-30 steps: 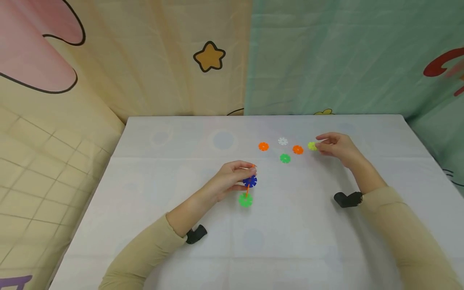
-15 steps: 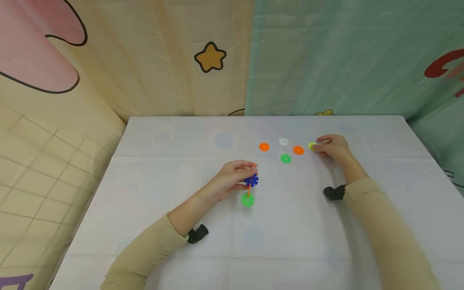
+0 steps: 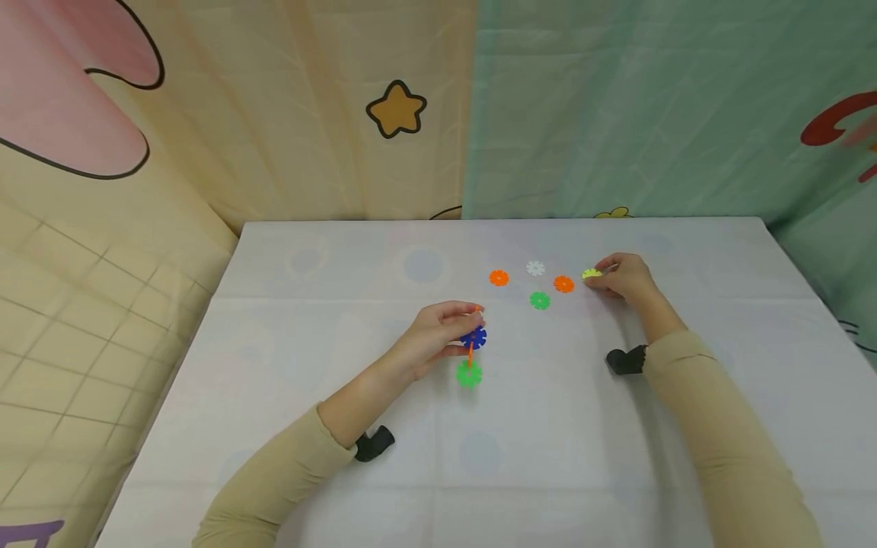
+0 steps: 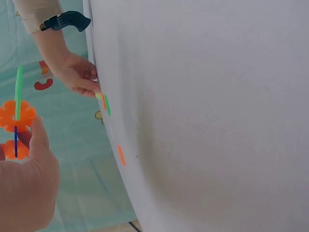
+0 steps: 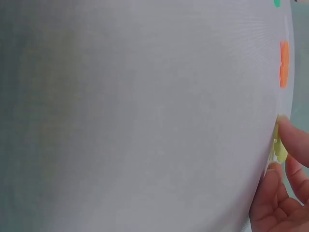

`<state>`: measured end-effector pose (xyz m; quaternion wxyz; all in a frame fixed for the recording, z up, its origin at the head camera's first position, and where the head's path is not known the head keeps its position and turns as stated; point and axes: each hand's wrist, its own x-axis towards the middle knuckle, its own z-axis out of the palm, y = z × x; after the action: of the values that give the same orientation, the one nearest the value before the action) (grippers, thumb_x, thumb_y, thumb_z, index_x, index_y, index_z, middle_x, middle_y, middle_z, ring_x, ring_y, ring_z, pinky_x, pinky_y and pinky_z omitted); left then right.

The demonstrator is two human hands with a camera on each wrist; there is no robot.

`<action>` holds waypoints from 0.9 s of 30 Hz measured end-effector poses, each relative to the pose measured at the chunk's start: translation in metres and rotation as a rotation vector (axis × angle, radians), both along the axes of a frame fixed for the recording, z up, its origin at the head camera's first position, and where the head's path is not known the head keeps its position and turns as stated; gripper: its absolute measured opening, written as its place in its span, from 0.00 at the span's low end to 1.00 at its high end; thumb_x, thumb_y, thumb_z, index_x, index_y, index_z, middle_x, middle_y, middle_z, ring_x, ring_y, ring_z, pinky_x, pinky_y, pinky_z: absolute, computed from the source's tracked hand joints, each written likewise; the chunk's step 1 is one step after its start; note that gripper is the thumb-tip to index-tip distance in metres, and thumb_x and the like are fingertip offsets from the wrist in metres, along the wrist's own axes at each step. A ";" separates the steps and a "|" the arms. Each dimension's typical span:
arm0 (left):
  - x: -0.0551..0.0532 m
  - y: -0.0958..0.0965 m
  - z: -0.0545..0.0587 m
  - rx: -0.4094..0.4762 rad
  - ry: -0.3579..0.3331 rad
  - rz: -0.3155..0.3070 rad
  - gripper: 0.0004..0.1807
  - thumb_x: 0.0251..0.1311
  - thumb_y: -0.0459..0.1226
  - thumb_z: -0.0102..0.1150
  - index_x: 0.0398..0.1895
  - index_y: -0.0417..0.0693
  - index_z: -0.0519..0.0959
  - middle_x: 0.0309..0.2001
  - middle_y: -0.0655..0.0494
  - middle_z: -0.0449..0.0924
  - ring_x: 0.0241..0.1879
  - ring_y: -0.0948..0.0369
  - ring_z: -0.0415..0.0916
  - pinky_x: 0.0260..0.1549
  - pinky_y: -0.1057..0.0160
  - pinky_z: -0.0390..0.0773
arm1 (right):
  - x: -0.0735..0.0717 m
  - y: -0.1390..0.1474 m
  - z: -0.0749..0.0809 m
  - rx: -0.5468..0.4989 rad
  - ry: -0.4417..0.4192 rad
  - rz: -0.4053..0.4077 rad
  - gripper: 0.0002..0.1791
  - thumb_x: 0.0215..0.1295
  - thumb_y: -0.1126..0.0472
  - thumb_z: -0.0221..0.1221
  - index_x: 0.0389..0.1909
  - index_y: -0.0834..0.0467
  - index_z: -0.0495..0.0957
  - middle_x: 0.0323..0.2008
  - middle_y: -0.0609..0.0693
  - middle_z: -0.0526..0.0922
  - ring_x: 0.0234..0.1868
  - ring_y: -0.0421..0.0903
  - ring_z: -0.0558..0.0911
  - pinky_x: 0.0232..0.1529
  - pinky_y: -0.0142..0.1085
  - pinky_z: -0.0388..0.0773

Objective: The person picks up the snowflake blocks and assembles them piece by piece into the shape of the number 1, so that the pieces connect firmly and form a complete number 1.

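Note:
My left hand pinches a short chain of interlocking snowflake discs above the middle of the table. A blue disc shows beside the fingers, and a green disc hangs lowest. In the left wrist view an orange disc links the green and blue ones, and another orange disc sits at the fingertips. Farther back on the right, my right hand pinches a yellow snowflake disc by its edge. The right wrist view has the thumb on the yellow disc, with curled fingers below it.
Left of the right hand lie loose discs: an orange one, a green one, a white one and another orange one. A white cloth covers the table, whose back edge meets a printed curtain.
My right forearm has swung left and the right fingers have closed on the yellow disc's edge, which now looks tilted. The left hand with its chain has barely moved.

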<state>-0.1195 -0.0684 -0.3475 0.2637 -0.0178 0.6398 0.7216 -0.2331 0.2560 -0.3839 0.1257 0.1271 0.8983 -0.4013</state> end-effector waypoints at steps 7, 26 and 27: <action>0.000 0.000 0.000 0.009 0.027 0.001 0.21 0.65 0.35 0.53 0.58 0.32 0.69 0.52 0.36 0.75 0.33 0.65 0.77 0.30 0.70 0.79 | -0.001 0.006 -0.003 -0.049 0.005 0.013 0.21 0.58 0.62 0.62 0.49 0.66 0.68 0.35 0.54 0.70 0.26 0.40 0.72 0.27 0.27 0.75; 0.002 -0.001 0.001 0.014 0.044 0.004 0.21 0.65 0.35 0.52 0.59 0.34 0.68 0.52 0.37 0.75 0.33 0.65 0.78 0.32 0.67 0.79 | 0.014 -0.010 0.032 -0.287 0.063 0.068 0.25 0.60 0.57 0.62 0.52 0.66 0.66 0.24 0.40 0.77 0.26 0.37 0.78 0.32 0.25 0.77; 0.002 -0.001 0.001 0.014 0.043 0.003 0.21 0.66 0.35 0.52 0.59 0.34 0.68 0.52 0.36 0.75 0.33 0.65 0.78 0.32 0.67 0.79 | 0.016 -0.013 0.034 -0.304 0.067 0.085 0.25 0.61 0.57 0.62 0.52 0.67 0.66 0.24 0.40 0.77 0.26 0.38 0.79 0.33 0.25 0.78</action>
<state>-0.1177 -0.0692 -0.3463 0.2487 -0.0014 0.6403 0.7267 -0.2174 0.2432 -0.3502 0.1305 0.0551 0.8354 -0.5310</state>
